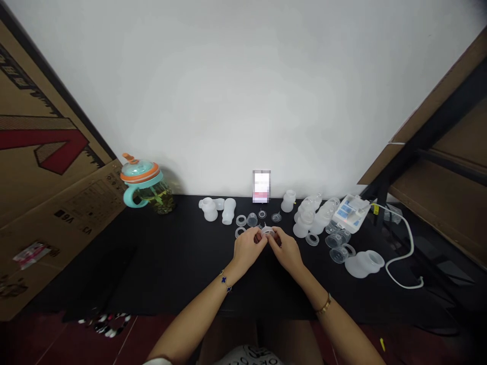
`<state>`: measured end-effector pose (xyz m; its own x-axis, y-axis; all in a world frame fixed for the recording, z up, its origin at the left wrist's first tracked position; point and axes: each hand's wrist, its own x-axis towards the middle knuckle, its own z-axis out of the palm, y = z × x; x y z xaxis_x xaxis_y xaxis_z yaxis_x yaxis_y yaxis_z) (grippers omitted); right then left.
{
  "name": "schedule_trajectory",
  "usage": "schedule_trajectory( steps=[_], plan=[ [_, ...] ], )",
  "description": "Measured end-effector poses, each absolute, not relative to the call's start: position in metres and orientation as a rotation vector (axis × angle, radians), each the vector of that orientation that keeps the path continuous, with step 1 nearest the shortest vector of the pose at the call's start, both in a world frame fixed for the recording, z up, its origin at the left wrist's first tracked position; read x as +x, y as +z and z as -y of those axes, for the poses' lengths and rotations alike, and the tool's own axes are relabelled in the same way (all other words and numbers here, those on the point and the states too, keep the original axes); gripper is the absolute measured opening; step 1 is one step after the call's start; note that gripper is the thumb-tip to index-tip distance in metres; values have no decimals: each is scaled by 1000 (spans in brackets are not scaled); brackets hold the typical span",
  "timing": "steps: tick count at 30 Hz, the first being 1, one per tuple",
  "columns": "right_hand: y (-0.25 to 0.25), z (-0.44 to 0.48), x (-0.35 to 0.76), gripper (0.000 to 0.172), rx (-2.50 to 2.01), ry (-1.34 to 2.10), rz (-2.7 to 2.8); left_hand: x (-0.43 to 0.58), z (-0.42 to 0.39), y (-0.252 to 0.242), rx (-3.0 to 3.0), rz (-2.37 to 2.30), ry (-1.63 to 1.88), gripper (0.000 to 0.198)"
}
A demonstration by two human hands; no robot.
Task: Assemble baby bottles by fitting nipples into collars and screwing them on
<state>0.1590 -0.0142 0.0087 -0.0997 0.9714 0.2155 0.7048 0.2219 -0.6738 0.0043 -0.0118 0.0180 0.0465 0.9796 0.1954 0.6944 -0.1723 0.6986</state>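
My left hand (246, 249) and my right hand (287, 249) meet over the black table, fingertips pinched on a translucent bottle collar ring (268, 230). A small pointed tip, like a nipple's, shows above the ring; the fingers hide part of it. Just beyond my left hand lie a loose collar ring (241, 220), another ring partly covered by the hand, and a clear cap (251, 219). Two clear nipples (262, 214) (276, 217) rest behind my hands. Closest to my right hand on its outer side is a collar ring (312, 239) beside white baby bottles with nipples (303, 223).
White bottle bodies (209, 209) stand and lie at the back left, near a teal-lidded jug (146, 185). A lit phone (261, 186) leans on the wall. To the right are a white box (352, 213), a white cable (411, 243), clear caps (338, 254) and a tipped bottle (363, 264).
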Motion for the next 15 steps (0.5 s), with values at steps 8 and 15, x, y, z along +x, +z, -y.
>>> schedule_trajectory(
  steps=[8, 15],
  plan=[
    [9, 14, 160, 30, -1522, 584, 1872, 3, 11, 17, 1896, -1578, 1028, 15],
    [9, 14, 160, 29, -1471, 651, 1830, 4, 10, 13, 1950, -1583, 968, 19]
  ],
)
